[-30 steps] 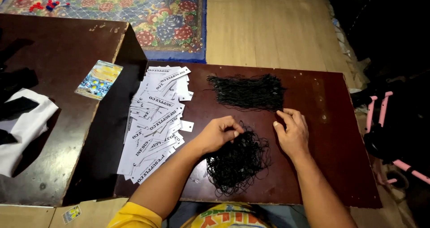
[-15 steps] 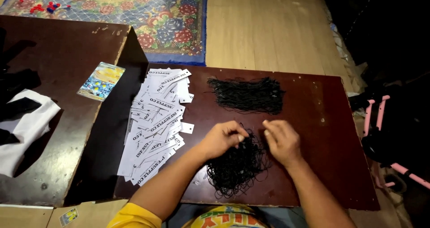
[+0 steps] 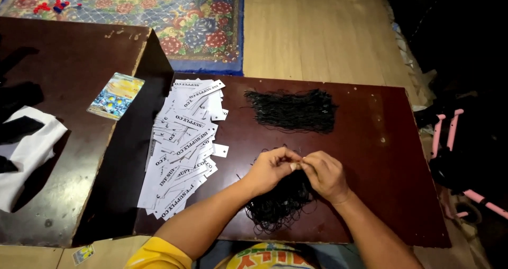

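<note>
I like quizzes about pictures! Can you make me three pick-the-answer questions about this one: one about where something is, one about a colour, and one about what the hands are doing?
1. Where is the spread of white paper tags?
A. On the left part of the dark table
B. On the rug
C. Under the pink frame

2. What colour are the string piles?
A. Red
B. Black
C. Yellow

3. What are the two hands doing?
A. Lying flat and far apart
B. Pinching together over the near pile
C. Holding the card

Answers:
1 A: the tags lie on the dark table, left of the strings.
2 B: both the far string pile and the near string pile are black.
3 B: the left hand and right hand meet fingertip to fingertip above the near pile; what they pinch is too small to tell.
</note>
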